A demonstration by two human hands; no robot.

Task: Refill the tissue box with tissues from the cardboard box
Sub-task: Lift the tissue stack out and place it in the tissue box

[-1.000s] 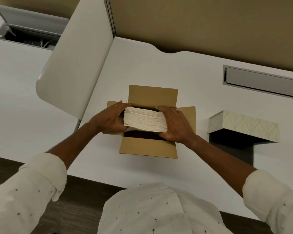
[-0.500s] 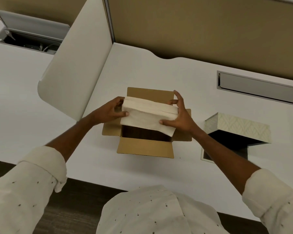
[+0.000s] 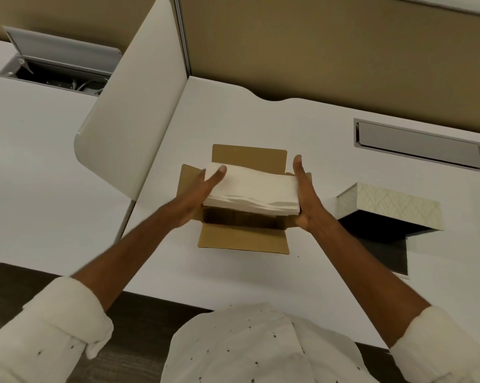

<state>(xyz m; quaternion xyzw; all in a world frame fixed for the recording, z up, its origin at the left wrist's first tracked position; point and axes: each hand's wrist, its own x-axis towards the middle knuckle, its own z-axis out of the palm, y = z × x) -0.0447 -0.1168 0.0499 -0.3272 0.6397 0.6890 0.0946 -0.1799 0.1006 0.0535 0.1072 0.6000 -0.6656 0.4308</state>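
While both hands grip it, the tissue stack (image 3: 252,192) sits raised above the open carton (image 3: 244,239), clear of the dark cavity; stack long axis runs left to right, top face tilted slightly toward the camera, near edge showing wavy layered sheets. Left hand (image 3: 198,196) clamps the left end: thumb lies on top of the stack, remaining fingers hidden under or behind it, so their spread cannot be told. Right hand (image 3: 306,199) presses flat against the right end; fingers held together and extended toward the far side, palm against the paper, thumb out of sight. Carton rests on the white desk (image 3: 261,120) with all four flaps folded outward; far flap visible behind the stack, near flap lying flat toward the person; interior looks dark, contents not discernible. Tissue box (image 3: 390,207), pale with a leaf-like pattern, stands to the right of the carton, apart from it and from the right hand; it looks tipped or raised, casting a deep shadow on its near side; its opening is not visible. White divider (image 3: 131,111) stands left of the carton; closed grey hatch (image 3: 419,146) is set in the desk far right; open hatch (image 3: 59,67) with cables far left. Rolled white sleeves (image 3: 67,322) at near edge.
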